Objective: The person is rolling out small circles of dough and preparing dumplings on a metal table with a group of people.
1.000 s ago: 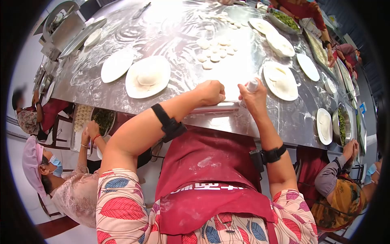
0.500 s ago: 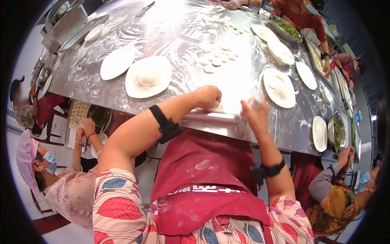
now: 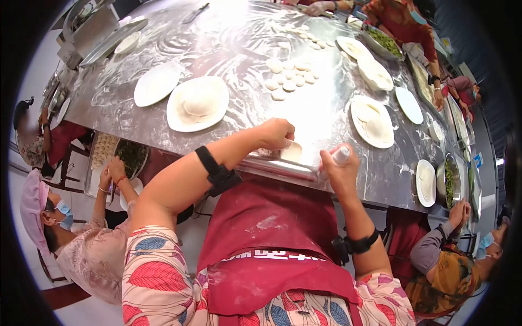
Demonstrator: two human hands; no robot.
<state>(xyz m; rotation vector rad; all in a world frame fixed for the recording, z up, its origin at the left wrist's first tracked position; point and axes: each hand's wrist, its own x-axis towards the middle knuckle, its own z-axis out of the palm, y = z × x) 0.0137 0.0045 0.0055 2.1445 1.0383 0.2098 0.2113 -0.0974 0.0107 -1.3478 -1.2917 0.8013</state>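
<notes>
"Where is the dough round [image 3: 292,153] lying?"

"By the near edge of the table [image 3: 122,117]; it's showing between the hands, just beside the left one."

"And the left hand [image 3: 277,133]?"

"It's staying narrow, fingers curling at the round's edge. I can't tell whether they're pinching it."

"What's the right hand [image 3: 343,171] doing?"

"It's gripping a rolling pin [image 3: 341,155], whose pale end is poking out of the fist."

"And farther out?"

"Small dough pieces [image 3: 289,85] are lying in a cluster beyond the hands. The left plate [image 3: 175,119] is holding wrappers [image 3: 199,101], and the nearest right plate [image 3: 357,120] is holding more."

"Who's sitting nearby?"

"At left, a person in a pink cap [image 3: 33,209] is bringing both hands together near some greens [image 3: 133,158]. At right, a masked person [image 3: 454,252] is sitting near a bowl [image 3: 457,176]."
</notes>
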